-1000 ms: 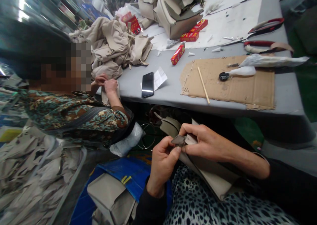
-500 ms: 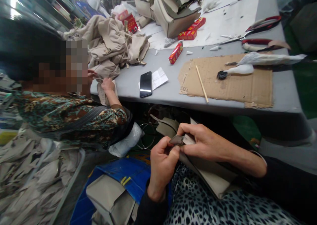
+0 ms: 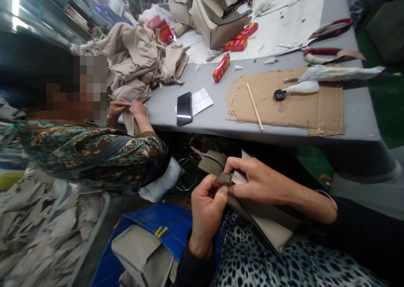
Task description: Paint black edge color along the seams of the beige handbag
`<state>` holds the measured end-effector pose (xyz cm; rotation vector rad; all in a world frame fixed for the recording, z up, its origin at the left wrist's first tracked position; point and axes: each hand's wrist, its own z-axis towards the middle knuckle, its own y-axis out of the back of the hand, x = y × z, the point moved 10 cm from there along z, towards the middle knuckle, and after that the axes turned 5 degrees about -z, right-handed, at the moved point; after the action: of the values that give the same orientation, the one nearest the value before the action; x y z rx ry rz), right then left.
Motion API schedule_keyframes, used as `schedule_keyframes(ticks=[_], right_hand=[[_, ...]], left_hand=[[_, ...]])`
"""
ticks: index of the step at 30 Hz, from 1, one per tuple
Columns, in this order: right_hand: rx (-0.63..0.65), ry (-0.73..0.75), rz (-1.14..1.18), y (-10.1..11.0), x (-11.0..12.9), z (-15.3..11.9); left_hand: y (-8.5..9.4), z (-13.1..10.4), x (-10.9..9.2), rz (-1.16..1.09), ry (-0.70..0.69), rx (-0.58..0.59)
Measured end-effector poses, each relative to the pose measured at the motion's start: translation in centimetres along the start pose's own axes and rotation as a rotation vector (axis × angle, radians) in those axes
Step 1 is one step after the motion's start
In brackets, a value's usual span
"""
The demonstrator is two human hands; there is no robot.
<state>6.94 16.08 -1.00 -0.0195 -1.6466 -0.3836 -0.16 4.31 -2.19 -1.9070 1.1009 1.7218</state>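
Note:
A beige-grey leather-like bag piece (image 3: pixel 268 226) lies across my lap, its upper end between my two hands. My left hand (image 3: pixel 208 209) pinches a small flap at that end between thumb and fingers. Close beside it, my right hand (image 3: pixel 257 182) is closed on the same piece, thumb and fingers gripping near a pale strip. The fingertips of both hands almost meet. What lies right under them is too small to make out. Another beige-grey flap (image 3: pixel 211 160) shows just beyond my hands, below the table edge.
On the grey table (image 3: pixel 202 74) lie cardboard (image 3: pixel 296 114), a wooden stick (image 3: pixel 254 106), a white bottle (image 3: pixel 303 88), scissors (image 3: pixel 325 53), a phone (image 3: pixel 184 109) and red boxes (image 3: pixel 221 67). A co-worker (image 3: pixel 94 152) sits left, handling beige fabric. A blue bin (image 3: pixel 154 219) holds beige-grey pieces.
My hands keep the same grip on the bag piece, with hardly any movement. The view has shifted slightly. The co-worker's hands have drawn closer together over the fabric.

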Motion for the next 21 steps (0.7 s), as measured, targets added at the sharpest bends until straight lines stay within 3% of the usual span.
schedule_keyframes(ticks=[21], right_hand=[[0.0, 0.005, 0.0, 0.05, -0.08, -0.07]], left_hand=[[0.05, 0.04, -0.18, 0.015, -0.014, -0.004]])
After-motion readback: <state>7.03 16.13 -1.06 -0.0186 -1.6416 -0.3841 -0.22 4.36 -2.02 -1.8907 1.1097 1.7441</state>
